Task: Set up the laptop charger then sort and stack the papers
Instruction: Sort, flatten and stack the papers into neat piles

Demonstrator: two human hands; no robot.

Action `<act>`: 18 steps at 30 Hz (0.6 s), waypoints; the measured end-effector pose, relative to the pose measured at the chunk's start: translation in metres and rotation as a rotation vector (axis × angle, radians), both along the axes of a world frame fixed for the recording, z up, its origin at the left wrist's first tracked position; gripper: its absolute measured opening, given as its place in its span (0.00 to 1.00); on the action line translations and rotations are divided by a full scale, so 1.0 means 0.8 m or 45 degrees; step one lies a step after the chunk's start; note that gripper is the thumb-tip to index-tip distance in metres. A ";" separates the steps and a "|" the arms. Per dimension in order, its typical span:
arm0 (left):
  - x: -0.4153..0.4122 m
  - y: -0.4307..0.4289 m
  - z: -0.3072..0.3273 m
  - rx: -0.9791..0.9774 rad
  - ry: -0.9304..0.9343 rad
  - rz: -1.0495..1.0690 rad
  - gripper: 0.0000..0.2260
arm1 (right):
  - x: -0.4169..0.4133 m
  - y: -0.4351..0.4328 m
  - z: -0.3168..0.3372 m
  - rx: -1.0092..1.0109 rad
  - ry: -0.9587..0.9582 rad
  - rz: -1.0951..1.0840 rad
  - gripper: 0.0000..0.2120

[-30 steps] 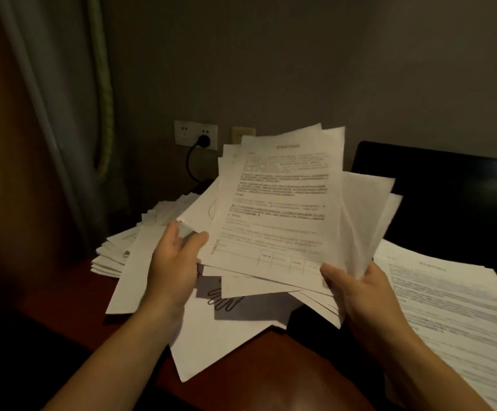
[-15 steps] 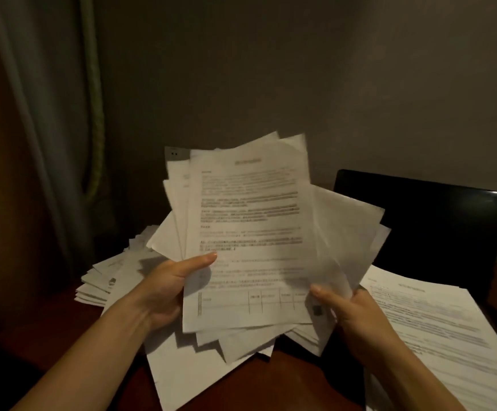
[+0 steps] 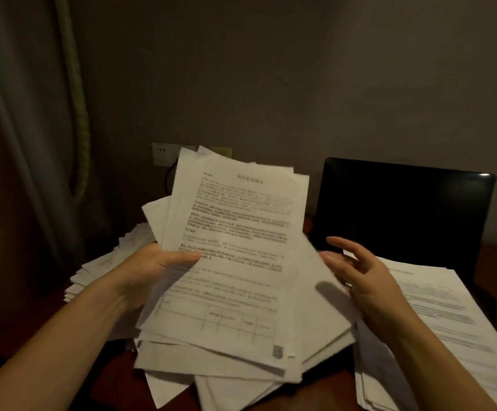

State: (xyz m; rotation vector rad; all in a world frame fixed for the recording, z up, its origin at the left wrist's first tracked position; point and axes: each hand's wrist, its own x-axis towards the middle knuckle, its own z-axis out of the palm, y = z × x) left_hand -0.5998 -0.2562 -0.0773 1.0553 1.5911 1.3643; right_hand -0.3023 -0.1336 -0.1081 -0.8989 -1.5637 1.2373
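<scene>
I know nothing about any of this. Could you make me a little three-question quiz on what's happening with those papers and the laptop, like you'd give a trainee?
1. True or false: the laptop screen is lit.
2. Which hand grips the bundle of papers? A) left hand B) right hand C) both
3. Fill in: the printed table on the bundle's top sheet sits near the sheet's ___ edge.

Key:
1. False. The screen is dark.
2. A. The right hand's fingers are spread open beside the bundle.
3. Bottom.
</scene>
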 end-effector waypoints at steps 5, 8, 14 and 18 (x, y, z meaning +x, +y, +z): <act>0.009 -0.002 0.000 -0.123 0.059 -0.097 0.12 | -0.003 -0.012 -0.002 -0.147 -0.185 0.397 0.21; 0.026 -0.004 -0.003 -0.092 0.059 -0.184 0.12 | -0.015 -0.023 -0.007 -0.141 -0.306 0.463 0.16; 0.055 0.004 -0.006 0.065 -0.109 -0.070 0.08 | -0.030 -0.033 -0.010 0.056 -0.104 0.061 0.06; 0.065 0.001 -0.007 0.162 0.068 -0.138 0.10 | -0.033 -0.041 -0.002 0.142 0.129 -0.058 0.10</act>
